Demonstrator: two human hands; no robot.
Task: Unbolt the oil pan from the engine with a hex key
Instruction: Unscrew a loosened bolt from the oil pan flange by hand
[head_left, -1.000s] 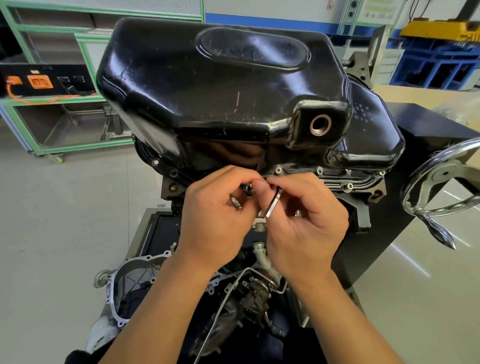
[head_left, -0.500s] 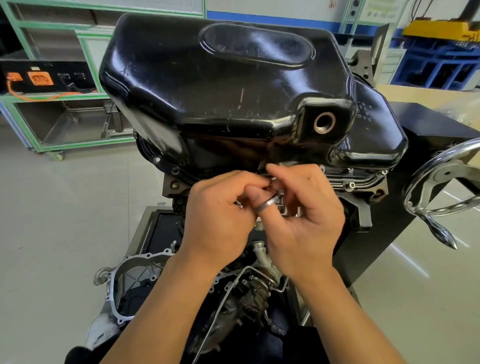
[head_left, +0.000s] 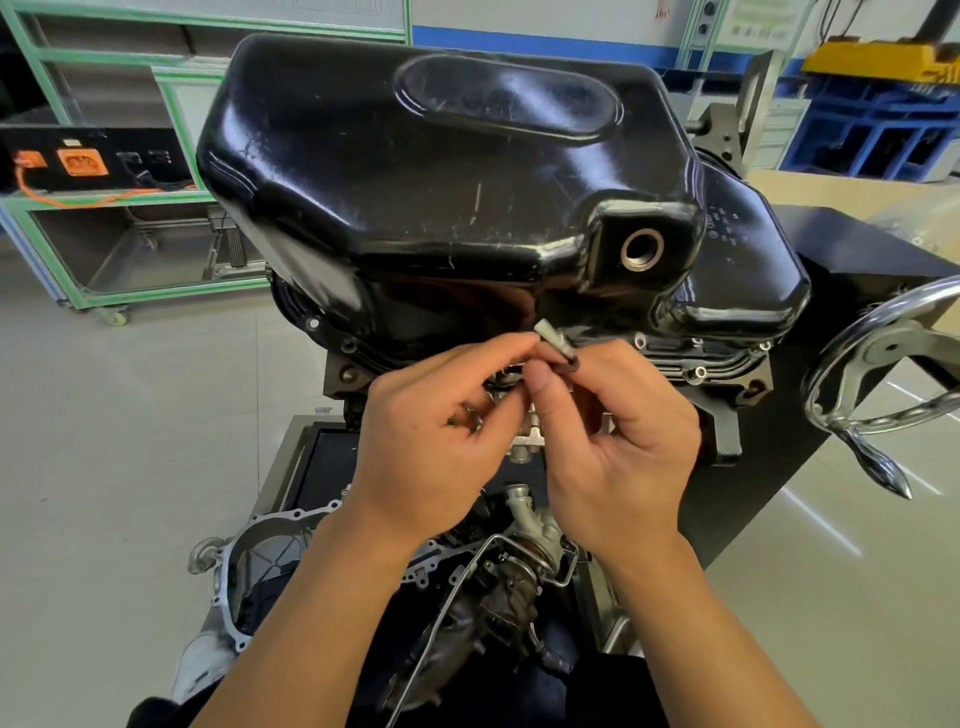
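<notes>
Oil pan (head_left: 441, 182) seems heavy, stiff, slick, so we'd hold its flange; below it our left hand (head_left: 431, 452) and right hand (head_left: 623, 457) pinch a small metal piece (head_left: 555, 345).

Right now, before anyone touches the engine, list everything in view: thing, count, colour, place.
oil pan: one, glossy black, centre, atop the engine.
drain hole: one, bare metal rim, pan's right side.
handwheel: one, chrome, right edge.
cover: one, silver, lower left.
cart: one, green frame, far left.
rack: one, blue, top right.
stub: one, pale metal, below the pan's edge; key or bolt, cannot tell.
bit: small, metallic, inside curled fingers.
left hand: one, centre, holds the bit.
right hand: one, centre, pinches the stub.
</notes>
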